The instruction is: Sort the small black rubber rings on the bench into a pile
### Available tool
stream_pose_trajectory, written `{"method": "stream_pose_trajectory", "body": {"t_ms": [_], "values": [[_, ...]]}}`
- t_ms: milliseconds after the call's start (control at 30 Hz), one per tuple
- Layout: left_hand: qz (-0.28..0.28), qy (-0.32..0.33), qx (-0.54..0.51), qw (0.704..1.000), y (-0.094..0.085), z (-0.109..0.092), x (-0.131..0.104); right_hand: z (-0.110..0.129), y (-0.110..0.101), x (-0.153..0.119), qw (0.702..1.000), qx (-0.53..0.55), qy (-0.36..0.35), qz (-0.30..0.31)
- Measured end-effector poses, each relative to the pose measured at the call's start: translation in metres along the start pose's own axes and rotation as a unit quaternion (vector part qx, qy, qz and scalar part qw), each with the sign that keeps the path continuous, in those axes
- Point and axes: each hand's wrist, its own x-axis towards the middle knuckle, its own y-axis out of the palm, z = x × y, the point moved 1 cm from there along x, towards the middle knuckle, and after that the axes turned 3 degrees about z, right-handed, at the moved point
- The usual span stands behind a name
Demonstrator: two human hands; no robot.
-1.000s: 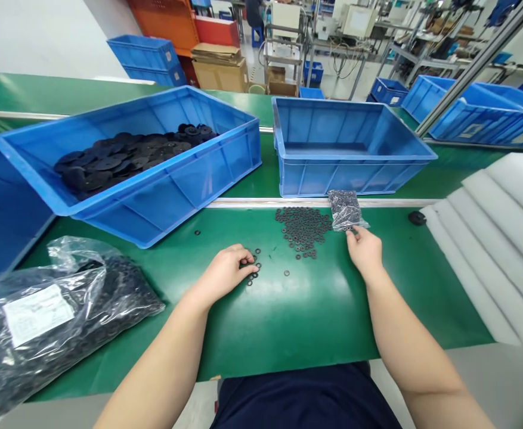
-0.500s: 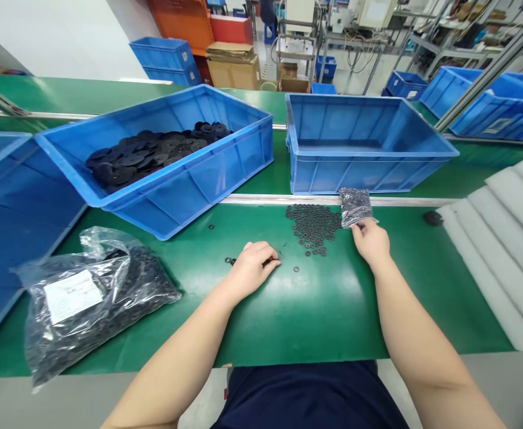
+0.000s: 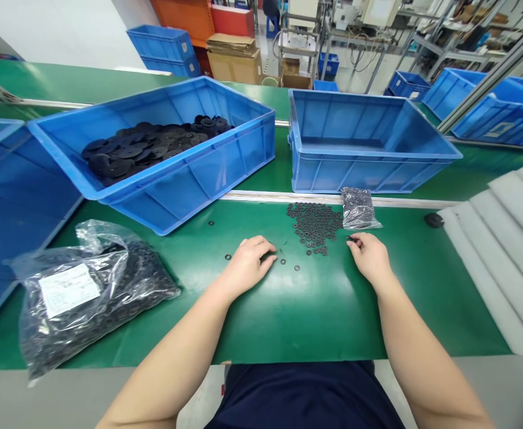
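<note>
The left hand (image 3: 248,265) arches palm-down over the green tabletop (image 3: 306,322), thumb and forefinger slightly parted; whatever lies under the palm is hidden. The right hand (image 3: 372,257) has its thumb and fingertips closed on a small dark piece (image 3: 352,239) — its shape is hard to make out — just in front of the small clear bag (image 3: 360,208). That bag, wrinkled and glossy, is filled with small dark parts and lies beside a one-layer spread of black rings (image 3: 315,225), round and matt, each with a centre hole. A few loose rings (image 3: 297,268) lie between the hands and near the left one.

The large clear bag (image 3: 140,292) bulges with dark parts, its white label (image 3: 70,290) unreadable. Flat black discs (image 3: 136,149) overlap in the left ribbed plastic crate (image 3: 189,190); the near wall hides some. The blue crate at far left (image 3: 15,208) is cut off, as are the layered white foam sheets (image 3: 503,238).
</note>
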Motion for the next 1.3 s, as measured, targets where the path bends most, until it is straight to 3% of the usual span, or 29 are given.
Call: {"method": "stream_pose_trajectory", "body": {"t_ms": [133, 300, 533, 667, 733, 867, 967, 1100, 1300], "values": [[0.035, 0.001, 0.024, 0.999, -0.009, -0.003, -0.001, -0.006, 0.002, 0.003, 1.000, 0.029, -0.003, -0.009], [0.076, 0.043, 0.143, 0.986, 0.006, -0.026, -0.002, -0.007, 0.004, 0.005, 0.998, 0.055, -0.007, -0.010], [0.023, 0.057, 0.192, 0.980, 0.045, -0.036, 0.004, -0.002, 0.003, 0.007, 0.998, 0.064, -0.018, 0.000], [0.000, 0.088, 0.170, 0.981, 0.056, -0.044, 0.009, 0.009, -0.007, 0.003, 0.996, 0.082, -0.016, -0.023], [-0.007, 0.090, 0.148, 0.985, 0.055, -0.045, 0.008, 0.018, -0.012, -0.003, 0.993, 0.110, -0.032, 0.003], [-0.022, 0.061, 0.113, 0.991, 0.050, -0.039, -0.002, 0.038, -0.009, -0.014, 0.977, 0.139, -0.079, 0.139], [0.001, 0.068, 0.113, 0.991, 0.050, -0.038, -0.005, 0.044, -0.002, -0.018, 0.968, 0.122, -0.087, 0.202], [0.031, 0.048, 0.156, 0.986, 0.053, -0.044, 0.007, 0.042, 0.004, -0.015, 0.970, 0.093, -0.085, 0.208], [0.007, -0.031, 0.201, 0.979, 0.054, -0.040, 0.048, 0.029, 0.008, -0.009, 0.983, 0.046, -0.078, 0.161]]}}
